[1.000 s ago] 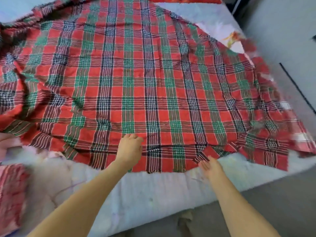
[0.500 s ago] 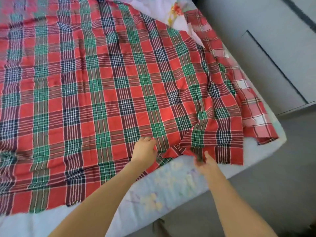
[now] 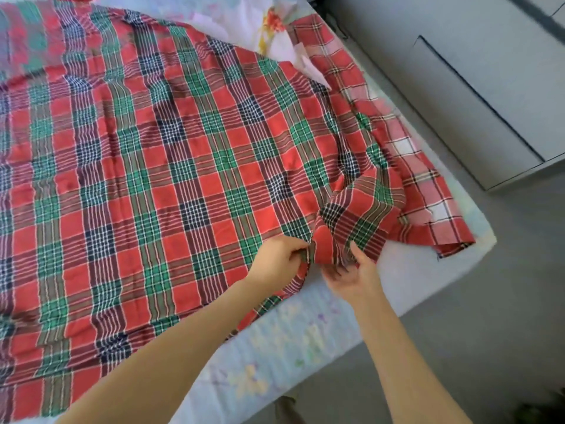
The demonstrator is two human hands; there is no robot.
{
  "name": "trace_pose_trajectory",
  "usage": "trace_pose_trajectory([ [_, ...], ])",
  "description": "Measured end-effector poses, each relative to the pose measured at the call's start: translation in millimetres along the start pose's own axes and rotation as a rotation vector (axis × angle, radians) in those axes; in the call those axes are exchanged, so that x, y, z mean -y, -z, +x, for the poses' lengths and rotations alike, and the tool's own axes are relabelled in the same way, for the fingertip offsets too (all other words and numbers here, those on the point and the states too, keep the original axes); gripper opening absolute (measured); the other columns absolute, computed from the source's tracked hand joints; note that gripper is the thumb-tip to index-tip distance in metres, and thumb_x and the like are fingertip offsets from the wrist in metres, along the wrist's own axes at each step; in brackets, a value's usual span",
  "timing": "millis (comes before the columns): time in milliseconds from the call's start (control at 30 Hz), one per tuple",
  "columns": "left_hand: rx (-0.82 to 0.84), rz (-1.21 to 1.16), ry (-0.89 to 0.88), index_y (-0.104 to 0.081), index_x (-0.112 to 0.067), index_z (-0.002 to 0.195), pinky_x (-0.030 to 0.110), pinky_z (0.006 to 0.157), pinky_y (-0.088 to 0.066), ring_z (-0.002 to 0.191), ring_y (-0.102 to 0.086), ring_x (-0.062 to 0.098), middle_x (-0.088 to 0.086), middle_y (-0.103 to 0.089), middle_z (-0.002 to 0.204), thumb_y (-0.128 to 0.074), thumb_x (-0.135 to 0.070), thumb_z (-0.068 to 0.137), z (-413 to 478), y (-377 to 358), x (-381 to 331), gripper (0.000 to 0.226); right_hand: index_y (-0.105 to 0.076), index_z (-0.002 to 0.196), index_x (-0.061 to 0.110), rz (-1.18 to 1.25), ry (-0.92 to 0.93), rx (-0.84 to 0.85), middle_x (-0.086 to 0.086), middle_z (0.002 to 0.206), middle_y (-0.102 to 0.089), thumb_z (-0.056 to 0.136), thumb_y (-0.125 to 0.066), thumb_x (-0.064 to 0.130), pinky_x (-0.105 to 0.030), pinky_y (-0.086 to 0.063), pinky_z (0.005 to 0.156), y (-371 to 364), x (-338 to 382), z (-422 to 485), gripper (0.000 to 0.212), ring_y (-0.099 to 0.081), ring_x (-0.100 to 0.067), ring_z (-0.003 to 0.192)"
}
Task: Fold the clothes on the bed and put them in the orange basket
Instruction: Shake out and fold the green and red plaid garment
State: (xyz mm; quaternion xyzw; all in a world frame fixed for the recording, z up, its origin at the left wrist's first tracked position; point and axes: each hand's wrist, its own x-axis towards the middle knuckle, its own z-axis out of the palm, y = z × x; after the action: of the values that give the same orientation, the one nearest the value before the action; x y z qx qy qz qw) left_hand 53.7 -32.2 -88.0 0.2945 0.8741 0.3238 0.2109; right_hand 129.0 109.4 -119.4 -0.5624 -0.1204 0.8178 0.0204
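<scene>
Left hand (image 3: pixel 276 258), right hand (image 3: pixel 354 276) pinch plaid cloth (image 3: pixel 183 179) corner.

A large red, green and navy plaid cloth (image 3: pixel 171 179) lies spread across most of the bed (image 3: pixel 412 270), lightly wrinkled. Its corner at about 4 o'clock is bunched into a raised fold, pinched by the left hand (image 3: pixel 279 260) and right hand (image 3: pixel 356 275). A paler red-and-white plaid cloth (image 3: pixel 409 166) lies rumpled along the bed's 3 o'clock edge, touching it.
</scene>
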Motion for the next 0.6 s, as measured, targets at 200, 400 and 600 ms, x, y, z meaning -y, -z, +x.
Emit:
trace_pose_trajectory([
  [200, 0.043, -0.051, 0.094, -0.071, -0.010, 0.109, 0.010, 0.075, -0.042, 0.085, -0.061, 0.007, 0.001, -0.069, 0.107, -0.050, 0.007, 0.080, -4.4, 52.2, -21.9, 0.039, -0.054, 0.127, 0.017, 0.059, -0.050, 0.027, -0.010, 0.115, -0.061, 0.096, -0.048, 0.025, -0.036, -0.053, 0.075, -14.9, 17.2, -2.2, 0.033, -0.066, -0.024, 0.083],
  [400, 0.147, 0.169, 0.214, -0.074, -0.023, 0.096, 0.023, 0.072, -0.047, 0.070, -0.058, 0.006, -0.016, -0.065, 0.075, -0.060, -0.007, 0.084, -21.5, 118.1, 4.4, 0.025, -0.056, 0.121, 0.012, 0.140, 0.185, -0.042, -0.009, 0.119, -0.060, 0.098, -0.043, 0.022, -0.040, -0.041, 0.097, -25.6, 69.4, -1.7, 0.028, -0.054, -0.026, 0.116],
  [600, 0.227, 0.113, 0.419, -0.060, -0.024, 0.121, 0.031, 0.101, -0.043, 0.110, -0.058, 0.012, -0.006, -0.062, 0.123, -0.063, -0.032, 0.087, -44.5, 136.2, 37.6, 0.035, -0.060, 0.070, 0.010, -0.758, 1.059, 0.038, 0.003, 0.057, -0.055, 0.089, -0.058, 0.010, -0.024, -0.039, 0.060, -119.8, 25.3, -69.6, 0.018, -0.049, -0.014, 0.054],
])
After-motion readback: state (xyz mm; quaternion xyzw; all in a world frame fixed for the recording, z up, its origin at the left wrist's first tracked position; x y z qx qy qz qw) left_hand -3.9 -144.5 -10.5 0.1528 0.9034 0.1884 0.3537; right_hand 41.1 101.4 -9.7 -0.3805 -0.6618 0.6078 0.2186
